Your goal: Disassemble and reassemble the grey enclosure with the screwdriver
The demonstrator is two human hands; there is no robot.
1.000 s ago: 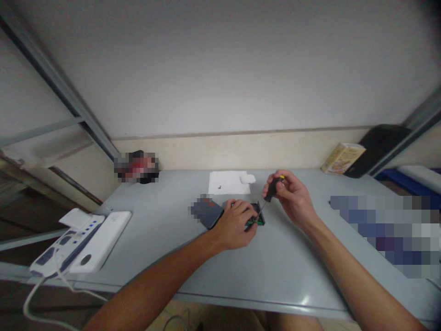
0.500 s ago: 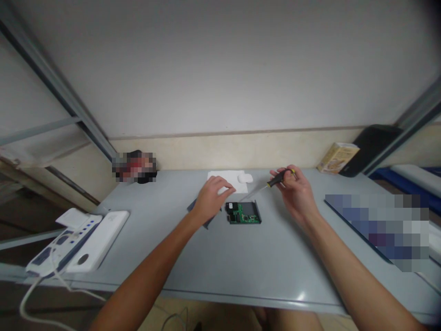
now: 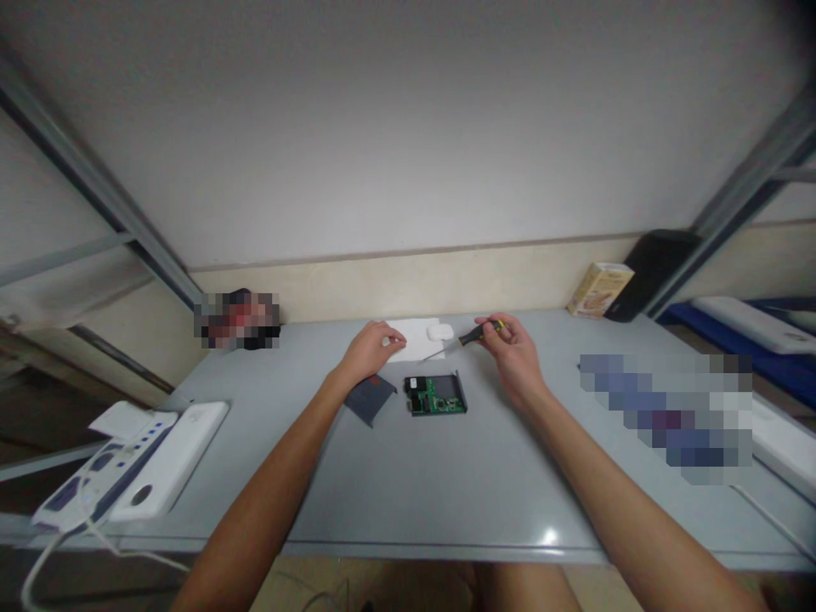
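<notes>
My right hand (image 3: 510, 350) grips a black and yellow screwdriver (image 3: 475, 335) by its handle. The thin shaft slants down to the left, its tip in front of the white paper (image 3: 414, 338). Fingertips pinched together, my left hand (image 3: 371, 350) is over the paper's left edge; whatever it may hold is too small to make out. Below and between both hands, a green circuit board (image 3: 446, 406) sits in an open dark metal casing (image 3: 464, 393). A dark cover plate (image 3: 370, 401) lies left of it, partly beneath my left wrist.
A small white rounded case (image 3: 439, 332) rests on the paper. At left are a power strip (image 3: 108, 463) and a white power bank-like slab (image 3: 172, 463). A yellow box (image 3: 599, 289) leans by a black object (image 3: 656, 272) at back right. Blurred items flank the table.
My left hand has moved away from the casing toward the paper, uncovering more of the cover plate. The screwdriver has shifted left, its tip over the paper's front. The view has turned slightly.
</notes>
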